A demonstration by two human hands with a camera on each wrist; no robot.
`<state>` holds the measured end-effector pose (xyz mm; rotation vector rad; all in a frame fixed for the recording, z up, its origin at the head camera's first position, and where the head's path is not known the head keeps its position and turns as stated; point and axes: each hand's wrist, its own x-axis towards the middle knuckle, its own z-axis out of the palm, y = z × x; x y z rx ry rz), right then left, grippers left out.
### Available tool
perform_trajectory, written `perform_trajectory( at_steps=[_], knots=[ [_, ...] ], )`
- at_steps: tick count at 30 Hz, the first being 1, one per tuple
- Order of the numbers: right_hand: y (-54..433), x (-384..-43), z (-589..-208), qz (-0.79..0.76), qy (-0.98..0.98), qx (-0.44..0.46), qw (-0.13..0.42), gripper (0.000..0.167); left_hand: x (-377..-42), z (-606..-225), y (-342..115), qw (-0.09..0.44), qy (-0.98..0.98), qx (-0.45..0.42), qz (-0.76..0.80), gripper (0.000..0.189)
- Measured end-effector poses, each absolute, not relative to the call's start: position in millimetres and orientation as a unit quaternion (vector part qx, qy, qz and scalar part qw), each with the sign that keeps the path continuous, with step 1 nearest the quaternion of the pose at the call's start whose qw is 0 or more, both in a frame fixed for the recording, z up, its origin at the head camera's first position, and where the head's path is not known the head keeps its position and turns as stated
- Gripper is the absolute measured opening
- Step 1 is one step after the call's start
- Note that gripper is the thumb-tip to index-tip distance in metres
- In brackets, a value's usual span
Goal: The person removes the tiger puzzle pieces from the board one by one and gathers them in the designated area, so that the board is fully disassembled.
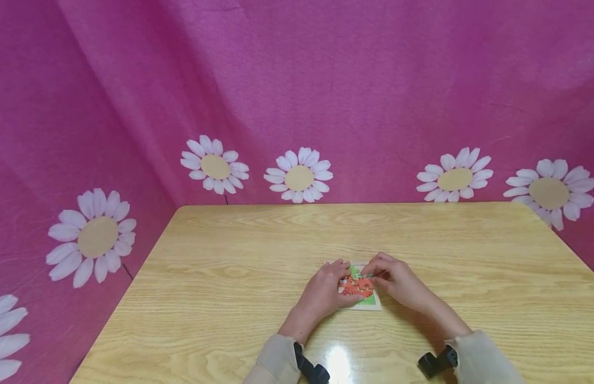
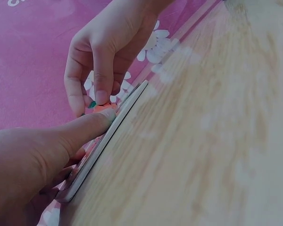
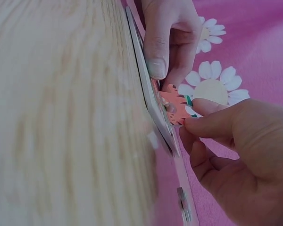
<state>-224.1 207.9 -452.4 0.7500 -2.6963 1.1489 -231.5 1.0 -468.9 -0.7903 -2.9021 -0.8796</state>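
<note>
Nearest are the two pale sleeves, left (image 1: 276, 360) and right (image 1: 486, 357), with a black device (image 1: 317, 372) at the left wrist and another black device (image 1: 431, 364) at the right. From the cuffs both bare forearms slant forward and inward, low over the tabletop (image 1: 205, 266), and meet at a small puzzle board (image 1: 371, 307) lying between the hands. The left hand (image 1: 325, 288) is spread around the board's left end: its thumb stretches along the near side and rests on top by the edge, while the other fingers reach over to the far left part, so the board is held between them. The right hand (image 1: 395, 277) comes in from the opposite side, wrist bent and palm turned inward, its thumb and index finger closed narrowly on an orange puzzle piece (image 3: 179, 106) with black stripes and green at its edge; the remaining fingers are bent. That piece is at the right part of the board, tilted up from it; whether it touches the pieces beneath cannot be told. Orange and green pieces lie within the board's pale border. Beyond the tabletop's far edge hangs a magenta curtain (image 1: 325, 80) printed with large white flowers (image 1: 299, 177).
</note>
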Motion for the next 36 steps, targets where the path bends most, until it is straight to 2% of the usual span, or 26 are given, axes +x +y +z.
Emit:
perform_trajectory(
  at_steps=[19, 36],
  knots=[
    [224, -227, -454, 0.375, -0.900, 0.213, 0.060, 0.025, -232, -468, 2, -0.018, -0.933, -0.235, -0.273, 0.070],
    [241, -225, -456, 0.360, -0.903, 0.207, 0.111, 0.026, -231, -467, 2, -0.016, -0.933, -0.233, -0.274, 0.071]
  ],
)
